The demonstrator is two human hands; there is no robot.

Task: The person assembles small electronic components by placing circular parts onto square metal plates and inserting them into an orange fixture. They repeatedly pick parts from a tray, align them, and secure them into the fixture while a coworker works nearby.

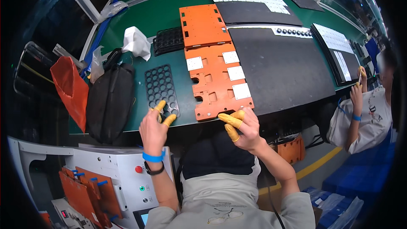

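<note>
Yellow finger covers sit on fingertips of both my hands. My left hand (154, 128) is over the near end of a black tray (149, 85) with rows of round pockets. Its thumb and a finger are spread apart there, with dark pockets showing between them. My right hand (247, 129) hovers by the near edge of an orange plate (216, 87), its fingers bent and the tips apart, and I see nothing between them. Several white square pieces (236, 73) lie on that plate. A second orange plate (204, 25) adjoins its far end.
A large dark board (282, 68) lies to the right, with a white strip (292, 32) of black round parts at its far edge. Left are a black bag (112, 101), an orange bag (70, 87) and white wrapping (136, 42). A co-worker (364, 114) works at right.
</note>
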